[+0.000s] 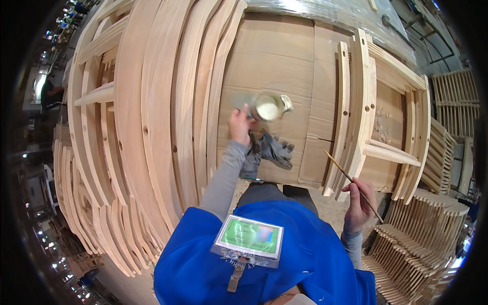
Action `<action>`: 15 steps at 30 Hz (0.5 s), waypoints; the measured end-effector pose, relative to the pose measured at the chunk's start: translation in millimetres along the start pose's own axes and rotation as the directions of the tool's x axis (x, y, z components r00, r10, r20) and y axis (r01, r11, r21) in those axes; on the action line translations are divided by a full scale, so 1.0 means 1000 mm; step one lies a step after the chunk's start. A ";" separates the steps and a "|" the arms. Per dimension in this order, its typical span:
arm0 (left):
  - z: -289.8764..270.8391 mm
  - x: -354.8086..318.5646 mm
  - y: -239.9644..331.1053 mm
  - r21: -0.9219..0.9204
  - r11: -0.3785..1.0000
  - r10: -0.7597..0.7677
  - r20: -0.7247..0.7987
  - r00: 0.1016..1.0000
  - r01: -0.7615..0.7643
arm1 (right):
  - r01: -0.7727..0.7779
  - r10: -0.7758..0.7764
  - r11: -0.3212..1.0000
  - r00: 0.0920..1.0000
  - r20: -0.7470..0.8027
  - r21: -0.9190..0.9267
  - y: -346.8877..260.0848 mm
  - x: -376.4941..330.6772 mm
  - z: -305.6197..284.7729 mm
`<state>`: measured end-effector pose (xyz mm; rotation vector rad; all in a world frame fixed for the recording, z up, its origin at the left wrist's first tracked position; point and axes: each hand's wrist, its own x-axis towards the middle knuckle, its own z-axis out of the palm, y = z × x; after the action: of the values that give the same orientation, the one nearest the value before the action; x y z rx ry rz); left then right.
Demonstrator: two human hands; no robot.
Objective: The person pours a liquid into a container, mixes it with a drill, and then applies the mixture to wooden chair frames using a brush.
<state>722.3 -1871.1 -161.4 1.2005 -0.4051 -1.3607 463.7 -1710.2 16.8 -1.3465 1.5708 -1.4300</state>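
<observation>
Smeared by motion, my left hand (240, 125) reaches to the near left side of a small round container (268, 107) with pale, creamy contents. A blurred grey-green flat piece lies at its fingertips; whether the fingers grip it or the container I cannot tell. A crumpled white scrap (286, 103) sits at the container's right side. Just below are dark grey work gloves (274, 150) on the cardboard (277, 46). At the right, my right hand (359, 202) is closed around a thin wooden stick (339, 168), its slim tip pointing up and left toward the cardboard.
Long curved wooden parts (160, 101) stand side by side on the left. On the right lies a wooden frame (360, 107), with several small round discs (381, 122) inside it. Plastic-wrapped material (325, 7) lines the far edge. Stacked slatted parts (414, 234) stand at lower right.
</observation>
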 end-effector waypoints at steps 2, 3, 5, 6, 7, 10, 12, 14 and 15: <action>-0.024 0.031 0.002 0.039 0.998 0.049 -0.084 0.995 -0.046 | 0.003 -0.003 1.000 0.999 0.033 -0.005 0.000 -0.001 0.003; -0.037 0.042 0.001 0.055 0.998 0.049 -0.113 0.992 -0.043 | 0.007 -0.006 1.000 0.999 0.048 -0.007 0.001 -0.001 0.005; -0.052 0.056 -0.004 0.096 0.995 0.044 -0.163 0.986 -0.029 | -0.115 0.109 0.990 0.991 0.076 0.084 0.005 -0.001 0.009; -0.051 0.058 -0.009 0.150 0.988 0.052 -0.137 0.989 -0.031 | -0.206 0.195 0.969 0.976 0.093 0.137 0.010 0.001 0.014; -0.053 0.060 -0.013 0.143 0.990 0.018 -0.127 0.992 0.001 | -0.295 0.277 0.936 0.954 0.113 0.191 0.013 0.003 0.019; -0.062 0.065 -0.027 0.107 0.991 -0.064 -0.132 0.989 0.079 | -0.678 0.634 0.599 0.727 0.265 0.427 0.049 0.014 0.054; -0.065 0.065 -0.031 0.078 0.991 -0.091 -0.172 0.981 0.105 | -0.823 0.735 0.309 0.525 0.429 0.477 0.085 0.024 0.080; -0.059 0.060 -0.033 0.036 0.993 -0.104 -0.177 0.979 0.112 | -0.802 0.703 0.032 0.442 0.556 0.597 0.143 0.030 0.105; -0.057 0.056 -0.032 0.022 0.994 -0.104 -0.189 0.976 0.110 | -0.796 0.702 0.004 0.434 0.564 0.606 0.163 0.035 0.117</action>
<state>766.5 -1889.3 -232.8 1.3806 -0.2317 -1.3222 516.6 -1798.8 -158.5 0.1547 0.9157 -1.0198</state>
